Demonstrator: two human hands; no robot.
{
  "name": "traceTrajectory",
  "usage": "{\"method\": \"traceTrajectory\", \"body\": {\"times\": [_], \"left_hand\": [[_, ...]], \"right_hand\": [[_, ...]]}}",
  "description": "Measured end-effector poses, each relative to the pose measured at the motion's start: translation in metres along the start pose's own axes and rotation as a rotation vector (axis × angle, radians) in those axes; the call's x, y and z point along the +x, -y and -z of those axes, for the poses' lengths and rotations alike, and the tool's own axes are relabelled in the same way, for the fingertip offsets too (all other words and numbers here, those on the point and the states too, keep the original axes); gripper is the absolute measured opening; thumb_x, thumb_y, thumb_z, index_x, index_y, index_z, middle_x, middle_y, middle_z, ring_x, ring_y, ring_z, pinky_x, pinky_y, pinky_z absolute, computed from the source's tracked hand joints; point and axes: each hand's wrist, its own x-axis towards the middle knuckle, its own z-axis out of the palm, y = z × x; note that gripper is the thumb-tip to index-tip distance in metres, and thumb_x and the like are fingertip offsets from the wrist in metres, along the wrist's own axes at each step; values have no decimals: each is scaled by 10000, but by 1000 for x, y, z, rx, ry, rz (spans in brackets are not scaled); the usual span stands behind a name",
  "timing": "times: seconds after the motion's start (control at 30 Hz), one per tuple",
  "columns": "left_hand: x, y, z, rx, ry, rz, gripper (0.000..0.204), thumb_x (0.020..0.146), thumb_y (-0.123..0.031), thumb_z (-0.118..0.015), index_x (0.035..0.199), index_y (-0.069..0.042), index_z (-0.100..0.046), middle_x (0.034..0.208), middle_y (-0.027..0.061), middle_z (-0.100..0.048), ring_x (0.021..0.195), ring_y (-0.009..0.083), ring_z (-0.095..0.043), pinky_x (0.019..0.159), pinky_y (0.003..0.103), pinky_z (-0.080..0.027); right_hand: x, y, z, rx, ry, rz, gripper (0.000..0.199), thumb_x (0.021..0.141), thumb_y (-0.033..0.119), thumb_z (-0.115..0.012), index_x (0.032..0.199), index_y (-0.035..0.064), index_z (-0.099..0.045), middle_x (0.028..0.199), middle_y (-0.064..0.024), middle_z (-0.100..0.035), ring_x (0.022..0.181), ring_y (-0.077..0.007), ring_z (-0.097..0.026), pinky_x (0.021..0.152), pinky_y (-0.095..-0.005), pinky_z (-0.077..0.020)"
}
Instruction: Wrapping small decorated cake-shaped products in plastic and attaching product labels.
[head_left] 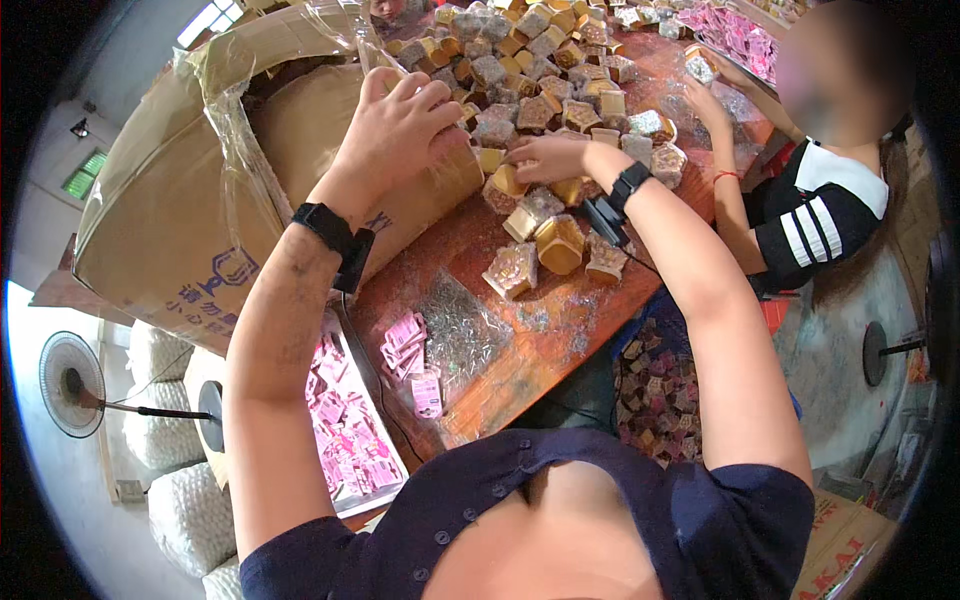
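My left hand (405, 120) has its bent fingers hooked over the right-hand edge of a large tilted cardboard box (150, 230), whose opening shows a brown flap inside. Just to the right, my right hand (550, 160) reaches into small many-sided gold boxes (560, 245) with glittery patterned lids, its fingers stretched leftward. The fingertips are at a gold box near the carton's edge; whether they press on it is hard to tell. The heap of gold boxes (545, 70) spreads behind both hands across the red-brown table (480, 385). Each wrist wears a black strap with a small device.
A person (820, 190) at the right handles a glittery box (700, 68). Pink cards fill a white tray (385, 455) at the left; more pink cards (405, 345) lie beside a clear plastic bag (450, 330). A fan (72, 383) stands far left. Below the table edge is a container of boxes (655, 400).
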Motion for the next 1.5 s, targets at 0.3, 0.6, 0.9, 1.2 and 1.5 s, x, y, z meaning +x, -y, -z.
{"method": "traceTrajectory", "body": {"times": [0.3,0.6,0.9,1.2,1.5], "left_hand": [[-1,-11,-16,-17,46,48,259,899,-366,-594,1078,-181,-620,1150,-10,-569,1163,169,-516,1019,443,-335],[-60,-95,36,-456,293,35,826,753,-528,-712,1416,-126,-426,1494,175,-344,1383,377,-337,1129,517,-294],[-170,-184,64,-553,859,15,1070,752,-648,-635,1526,-69,-176,1557,194,-243,1416,365,-288,1115,530,-286],[-179,-192,85,-579,901,-57,965,778,-513,-677,1516,-81,-228,1562,173,-242,1426,352,-271,1132,463,-285],[-136,-166,110,-614,912,62,739,806,-452,-665,1379,-53,-421,1392,161,-463,1259,344,-472,1027,426,-409]], "right_hand": [[-31,83,-11,162,57,74,444,910,305,-570,1276,53,-567,1210,-182,-608,1137,-321,-565,984,-398,-432],[-180,51,-20,419,-527,-86,379,975,320,-560,1232,45,-603,1261,-138,-594,1203,-255,-550,1017,-356,-414],[-127,70,-88,482,-530,-197,558,936,409,-599,1355,51,-514,1415,-181,-467,1316,-320,-449,1067,-375,-367],[-72,84,-115,80,-774,-52,425,944,388,-589,1143,15,-547,1070,-182,-531,1083,-375,-486,964,-488,-378],[-98,-10,-20,-409,-933,-449,494,934,484,-545,1227,90,-602,1268,-176,-556,1174,-365,-483,1047,-483,-336]]}}
